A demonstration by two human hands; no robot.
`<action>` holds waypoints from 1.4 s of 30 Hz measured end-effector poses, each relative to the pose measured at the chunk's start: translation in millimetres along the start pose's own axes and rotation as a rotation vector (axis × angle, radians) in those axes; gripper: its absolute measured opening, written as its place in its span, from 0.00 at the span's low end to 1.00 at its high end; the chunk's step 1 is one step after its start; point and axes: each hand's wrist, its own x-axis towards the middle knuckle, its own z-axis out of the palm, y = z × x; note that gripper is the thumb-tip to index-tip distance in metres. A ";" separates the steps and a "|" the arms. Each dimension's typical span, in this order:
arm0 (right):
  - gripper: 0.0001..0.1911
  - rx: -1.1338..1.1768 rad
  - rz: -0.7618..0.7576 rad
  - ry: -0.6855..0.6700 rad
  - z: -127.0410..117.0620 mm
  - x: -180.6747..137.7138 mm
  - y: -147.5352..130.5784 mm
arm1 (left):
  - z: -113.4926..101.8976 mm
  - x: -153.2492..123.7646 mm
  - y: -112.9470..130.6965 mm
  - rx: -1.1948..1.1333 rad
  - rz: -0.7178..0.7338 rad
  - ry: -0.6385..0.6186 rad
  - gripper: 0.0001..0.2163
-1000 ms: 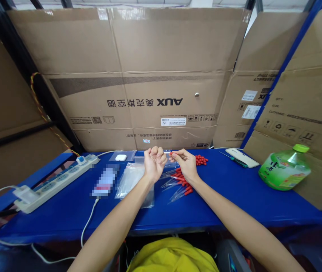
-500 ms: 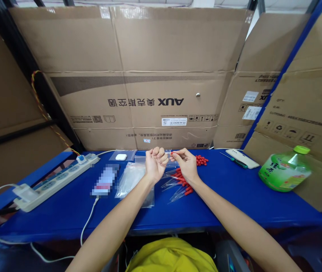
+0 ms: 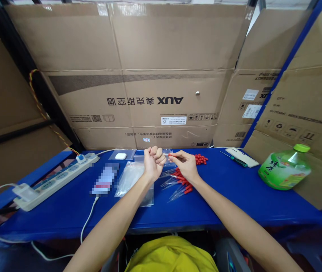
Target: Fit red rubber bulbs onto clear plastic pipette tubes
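The person holds a slim clear tube [image 3: 167, 154] level between the two hands, above the blue table [image 3: 234, 196]. The left hand [image 3: 153, 162] is curled into a fist, its fingers together around the tube's clear end. The thumb and forefinger of the right hand [image 3: 186, 163] are pinched on the end with the red cap [image 3: 170, 154]. The tube looks feather-light, stiff and smooth, likely thin plastic that could slip or crack if squeezed hard, so it is best taken near the ends: the barrel in one hand, the cap in the other. Just below the right fingers lies a loose pile of capped tubes [image 3: 177, 183]; beyond those fingers sits a small heap of spare red caps [image 3: 201, 159]. Below the left fingers lie clear plastic bags [image 3: 132, 179]. Far to the right of the right hand stands a green bottle [image 3: 285, 168] with Chinese characters on its label. Behind both hands, a cardboard box [image 3: 149, 56] reads "AUX" beside Chinese characters; its small stickers are too fine to read.
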 end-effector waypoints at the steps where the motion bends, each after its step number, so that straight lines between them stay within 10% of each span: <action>1: 0.13 0.008 0.010 -0.016 -0.4 0.1 -0.1 | 0.2 0.0 0.8 -0.002 -0.005 0.012 0.18; 42: 0.18 -0.011 0.114 -0.056 0.2 -3.8 -0.4 | 1.8 -0.9 2.5 -0.025 -0.001 0.132 0.18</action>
